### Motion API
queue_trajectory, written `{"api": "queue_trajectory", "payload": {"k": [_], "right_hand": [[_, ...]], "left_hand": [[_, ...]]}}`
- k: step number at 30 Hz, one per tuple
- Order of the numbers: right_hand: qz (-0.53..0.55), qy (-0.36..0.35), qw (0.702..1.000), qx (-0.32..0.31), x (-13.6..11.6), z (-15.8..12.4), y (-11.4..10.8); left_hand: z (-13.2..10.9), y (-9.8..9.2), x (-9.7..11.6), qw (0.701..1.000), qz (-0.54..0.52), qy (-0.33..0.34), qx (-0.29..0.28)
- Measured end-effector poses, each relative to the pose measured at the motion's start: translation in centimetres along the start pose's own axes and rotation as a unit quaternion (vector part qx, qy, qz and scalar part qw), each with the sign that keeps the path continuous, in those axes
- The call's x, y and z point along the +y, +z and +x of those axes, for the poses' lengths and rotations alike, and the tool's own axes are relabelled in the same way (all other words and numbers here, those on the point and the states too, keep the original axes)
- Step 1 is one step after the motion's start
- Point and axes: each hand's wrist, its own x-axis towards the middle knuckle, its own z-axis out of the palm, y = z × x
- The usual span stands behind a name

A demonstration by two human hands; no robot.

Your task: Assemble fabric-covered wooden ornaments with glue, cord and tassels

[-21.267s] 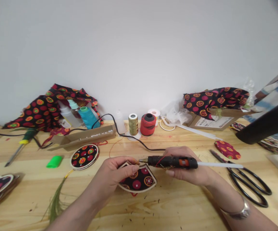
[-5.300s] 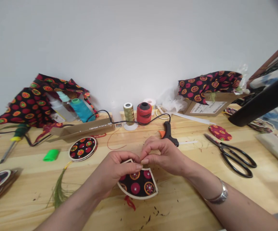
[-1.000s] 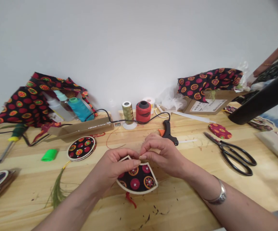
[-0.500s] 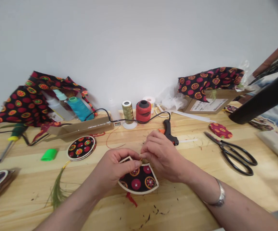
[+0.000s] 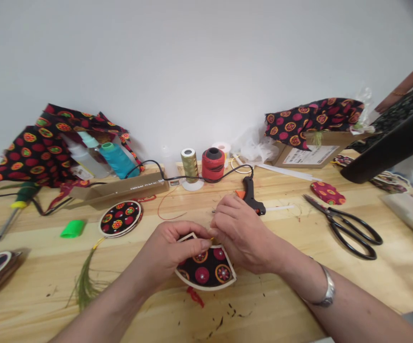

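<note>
My left hand [image 5: 179, 250] is closed on a fan-shaped fabric piece [image 5: 209, 272], black with red and orange rounds, small pearly beads and a pale rim. Its thumb presses on the upper face of the piece. At the top edge my right hand [image 5: 244, 233] pinches a short yellow cord [image 5: 212, 239]; the fingertips hide most of it. A red tuft [image 5: 195, 296] sticks out under the lower edge. Beyond my right hand lies a black glue gun [image 5: 251, 197].
Black-handled scissors [image 5: 345, 228] lie at right. A round fabric piece [image 5: 120, 218] with a green tassel [image 5: 86, 281], a green cap [image 5: 73, 228] and a screwdriver [image 5: 8, 221] lie at left. Thread spools [image 5: 213, 163] stand behind. Another person's arm [image 5: 402, 88] shows far right.
My right hand has shifted slightly right, and a bit more of the yellow cord shows. The left hand keeps its hold. The other person at right has moved a little.
</note>
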Motion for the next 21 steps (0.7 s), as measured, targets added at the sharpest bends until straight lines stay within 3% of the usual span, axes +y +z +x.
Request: {"api": "queue_trajectory", "payload": {"k": [21], "right_hand": [[-0.011,-0.024,1.000,0.012,-0.17,0.06,-0.05]], "left_hand": [[-0.11,0.20,0.23,1.000,-0.012,0.011,-0.025]]}}
